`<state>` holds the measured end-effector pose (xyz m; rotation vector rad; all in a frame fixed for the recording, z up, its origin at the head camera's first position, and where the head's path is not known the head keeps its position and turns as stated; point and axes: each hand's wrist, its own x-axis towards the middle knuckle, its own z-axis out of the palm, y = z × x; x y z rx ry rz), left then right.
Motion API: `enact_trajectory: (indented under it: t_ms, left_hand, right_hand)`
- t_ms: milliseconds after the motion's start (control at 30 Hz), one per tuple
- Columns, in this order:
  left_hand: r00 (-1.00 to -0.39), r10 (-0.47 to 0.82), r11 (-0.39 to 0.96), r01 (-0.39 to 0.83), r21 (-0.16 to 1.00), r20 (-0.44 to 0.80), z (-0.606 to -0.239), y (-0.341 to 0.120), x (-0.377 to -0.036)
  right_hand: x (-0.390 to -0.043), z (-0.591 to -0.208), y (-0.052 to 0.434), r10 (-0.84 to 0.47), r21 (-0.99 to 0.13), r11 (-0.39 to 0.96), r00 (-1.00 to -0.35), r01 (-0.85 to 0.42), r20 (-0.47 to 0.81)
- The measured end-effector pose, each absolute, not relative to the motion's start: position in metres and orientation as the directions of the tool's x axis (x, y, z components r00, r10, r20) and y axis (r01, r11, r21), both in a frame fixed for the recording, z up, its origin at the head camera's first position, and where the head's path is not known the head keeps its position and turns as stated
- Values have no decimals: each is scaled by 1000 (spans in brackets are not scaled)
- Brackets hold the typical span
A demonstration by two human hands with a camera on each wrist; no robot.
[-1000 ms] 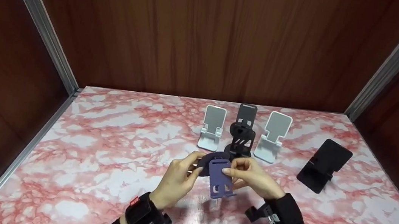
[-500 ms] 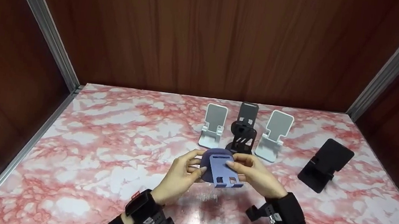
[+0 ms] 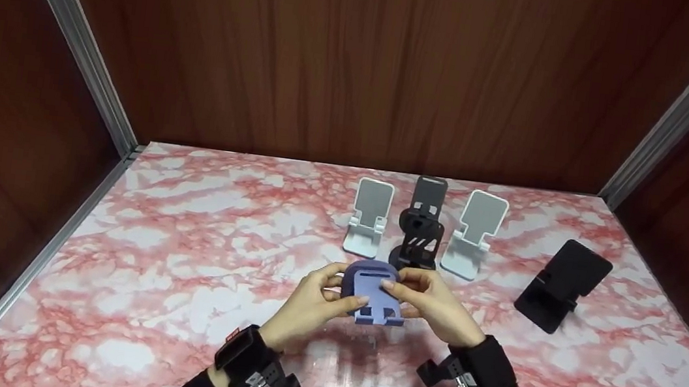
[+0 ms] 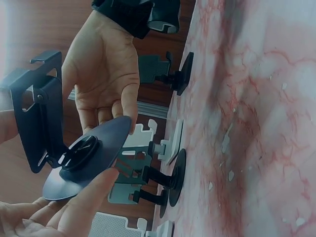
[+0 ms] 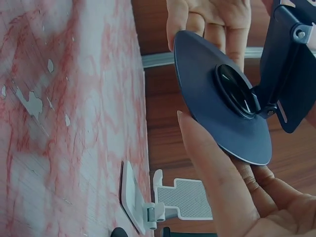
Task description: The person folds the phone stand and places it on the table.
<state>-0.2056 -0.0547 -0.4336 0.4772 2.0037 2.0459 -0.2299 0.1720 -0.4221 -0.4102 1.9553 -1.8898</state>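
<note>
Both hands hold a blue-purple folding phone stand (image 3: 374, 291) just above the marble tabletop (image 3: 191, 267), near its middle. My left hand (image 3: 342, 288) grips the stand's left side, thumb on the front plate. On the other side my right hand (image 3: 402, 289) pinches its right edge. The left wrist view shows the stand's round base (image 4: 89, 158) and slotted back plate (image 4: 37, 113), with my left fingers (image 4: 74, 212) under the disc. In the right wrist view the disc (image 5: 222, 98) rests between my right fingers (image 5: 217, 182) and the left hand above.
Three stands stand in a row behind the hands: a white stand (image 3: 369, 217), a black stand (image 3: 422, 226) and another white stand (image 3: 474, 236). A black stand (image 3: 563, 286) sits apart at the right. Wooden walls enclose the table on three sides.
The hands have turned the stand between them. Its plate hung down long before; now it sits higher and looks shorter, and the dark disc no longer shows in the head view.
</note>
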Motion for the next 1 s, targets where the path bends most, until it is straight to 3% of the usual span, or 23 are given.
enact_trajectory:
  t_ms: [1000]
  left_hand:
    - [-900, 427, 10, 96, 995, 82, -435, -56, -207]
  right_hand:
    - [-228, -426, 170, -491, -999, -12, -871, 38, -27]
